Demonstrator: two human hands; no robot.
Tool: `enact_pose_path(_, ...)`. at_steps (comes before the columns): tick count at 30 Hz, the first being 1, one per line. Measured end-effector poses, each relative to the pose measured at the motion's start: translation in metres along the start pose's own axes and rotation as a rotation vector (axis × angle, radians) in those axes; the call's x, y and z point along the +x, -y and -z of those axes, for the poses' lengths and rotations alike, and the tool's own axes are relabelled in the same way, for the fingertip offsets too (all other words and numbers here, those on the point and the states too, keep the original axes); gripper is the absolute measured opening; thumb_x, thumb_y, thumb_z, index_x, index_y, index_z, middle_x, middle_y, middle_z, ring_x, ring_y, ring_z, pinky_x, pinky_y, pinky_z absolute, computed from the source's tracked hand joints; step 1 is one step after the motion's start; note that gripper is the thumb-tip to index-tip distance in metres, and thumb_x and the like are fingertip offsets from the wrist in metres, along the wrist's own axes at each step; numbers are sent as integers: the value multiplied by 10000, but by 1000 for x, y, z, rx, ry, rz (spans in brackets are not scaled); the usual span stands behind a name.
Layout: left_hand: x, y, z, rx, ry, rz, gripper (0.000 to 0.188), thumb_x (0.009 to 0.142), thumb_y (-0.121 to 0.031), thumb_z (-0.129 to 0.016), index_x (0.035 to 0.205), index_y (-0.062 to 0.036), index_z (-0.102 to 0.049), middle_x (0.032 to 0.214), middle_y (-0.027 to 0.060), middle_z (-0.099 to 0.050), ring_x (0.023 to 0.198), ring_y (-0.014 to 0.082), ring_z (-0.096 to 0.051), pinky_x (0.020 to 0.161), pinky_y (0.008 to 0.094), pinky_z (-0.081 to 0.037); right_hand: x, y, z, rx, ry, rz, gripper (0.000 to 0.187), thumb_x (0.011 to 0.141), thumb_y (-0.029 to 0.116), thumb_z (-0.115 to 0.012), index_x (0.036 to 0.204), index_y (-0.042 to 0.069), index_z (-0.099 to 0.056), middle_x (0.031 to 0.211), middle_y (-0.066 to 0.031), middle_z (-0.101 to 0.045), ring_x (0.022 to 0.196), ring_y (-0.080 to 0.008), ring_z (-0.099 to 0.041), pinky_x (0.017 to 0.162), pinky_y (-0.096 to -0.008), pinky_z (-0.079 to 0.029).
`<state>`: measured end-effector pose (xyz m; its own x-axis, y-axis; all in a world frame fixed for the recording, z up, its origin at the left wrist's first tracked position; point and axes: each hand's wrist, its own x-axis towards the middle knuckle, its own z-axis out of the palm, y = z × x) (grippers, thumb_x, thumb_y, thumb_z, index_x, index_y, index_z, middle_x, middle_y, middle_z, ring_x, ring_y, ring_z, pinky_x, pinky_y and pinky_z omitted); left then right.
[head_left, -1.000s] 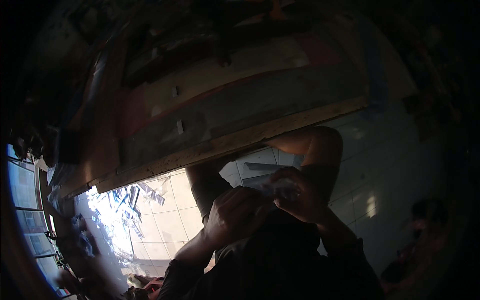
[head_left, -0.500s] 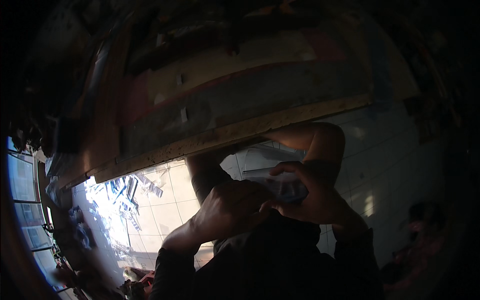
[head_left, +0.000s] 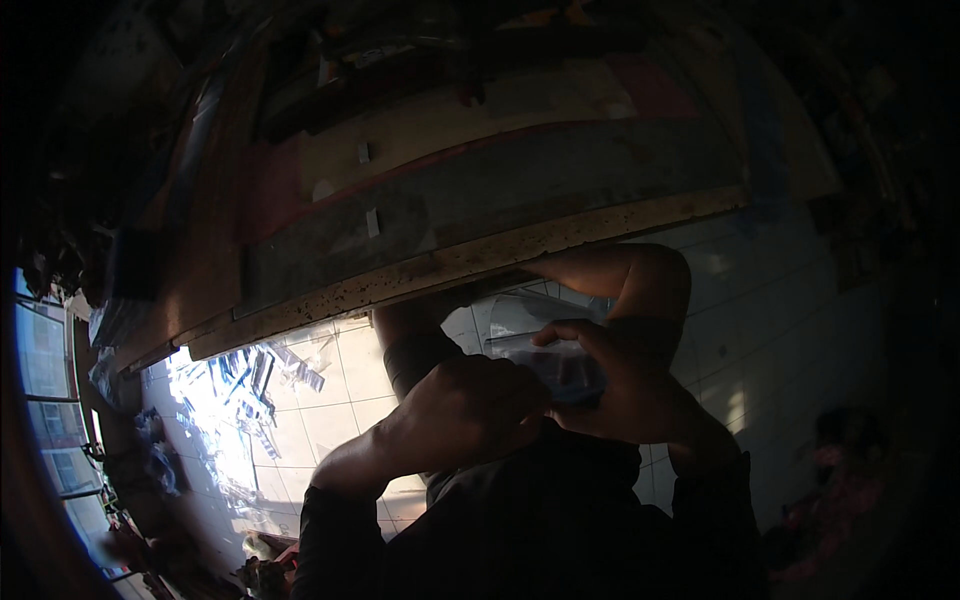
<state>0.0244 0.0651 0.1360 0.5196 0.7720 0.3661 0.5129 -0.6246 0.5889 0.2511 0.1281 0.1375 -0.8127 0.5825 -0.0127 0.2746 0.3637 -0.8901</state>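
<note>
Both my hands meet close in front of my body, in deep shadow. My right hand (head_left: 625,395) curls its fingers around a small clear plastic bag (head_left: 565,365) with something dark inside. My left hand (head_left: 465,415) is closed against the left end of the same bag. More pale plastic sheet (head_left: 510,318) lies just beyond the hands, over my knees. What is inside the bag cannot be made out.
A long worktable with a pale wooden front edge (head_left: 450,262) and a grey top runs across above my hands. Below is a white tiled floor (head_left: 340,400), with a sunlit heap of clear plastic pieces (head_left: 250,385) at the left. Windows (head_left: 40,370) curve along the far left.
My hands have drawn closer together and a little lower. The right hand's fingers have wrapped further over the bag, and the left hand has closed in against it.
</note>
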Motion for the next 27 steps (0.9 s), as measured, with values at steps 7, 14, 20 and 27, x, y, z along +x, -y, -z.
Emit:
enact_pose_path(7, -2, -2, 4, 120, 107, -63, 123, 801, -125, -726, 883, -49, -675, 811, 56, -642, 704, 198, -691, 595, 323, -572, 4, 4, 1, 8, 50, -103, 694, 861, 188, -823, 1425, 68, -437, 1265, -227, -635, 1144, -340, -693, 955, -429, -580)
enact_pose_path(14, 0, 0, 0, 244, 256, -152, 117, 793, -82, -707, 879, -14, -668, 830, 86, -652, 717, 206, -702, 584, 315, -578, 9, 1, -1, 93, 143, -181, 706, 870, 188, -809, 1445, 58, -421, 1251, -225, -643, 1123, -344, -702, 968, -447, -570)
enact_pose_path(20, -2, 8, -3, 218, 345, 25, 122, 825, -125, -721, 890, -37, -668, 815, 78, -659, 726, 202, -709, 581, 314, -572, 3, -5, -4, 129, 16, -123, 713, 855, 158, -831, 1430, 40, -425, 1241, -224, -642, 1121, -319, -704, 915, -413, -591)
enact_pose_path(27, -6, 7, 6, 95, 9, -4, 153, 843, -176, -756, 934, -75, -686, 829, 49, -664, 728, 180, -701, 590, 317, -570, 0, -10, 1, 132, -4, -2, 708, 845, 159, -848, 1410, 39, -438, 1215, -222, -642, 1099, -287, -702, 891, -385, -593)
